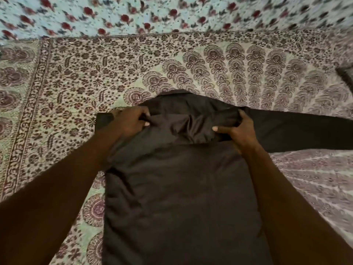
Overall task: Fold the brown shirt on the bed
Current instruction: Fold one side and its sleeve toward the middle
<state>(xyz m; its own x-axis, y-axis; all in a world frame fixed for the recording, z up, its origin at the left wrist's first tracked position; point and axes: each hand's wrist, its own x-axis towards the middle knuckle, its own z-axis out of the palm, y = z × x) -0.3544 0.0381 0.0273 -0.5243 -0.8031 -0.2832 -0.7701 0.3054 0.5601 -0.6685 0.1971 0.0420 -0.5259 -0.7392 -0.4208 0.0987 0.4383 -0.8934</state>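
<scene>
Patterned bedspread (118, 69) covers the bed, with a red-flowered sheet (172, 14) along its far edge. On it my brown shirt (179, 188) lies flat, collar pointing away from me, one sleeve stretched toward the right edge. My left hand (131, 121) and right hand (238, 129) each pinch bunched fabric at the shoulders.

So the bed is covered with a printed bedspread (99, 73), pale green with dark maroon flowers, a fan of big paisley-like motifs and a patterned border strip down the left. Past its far edge there's a light blue cloth (172, 14) dotted with red roses. Lighting's soft and even, a bit dim.
</scene>
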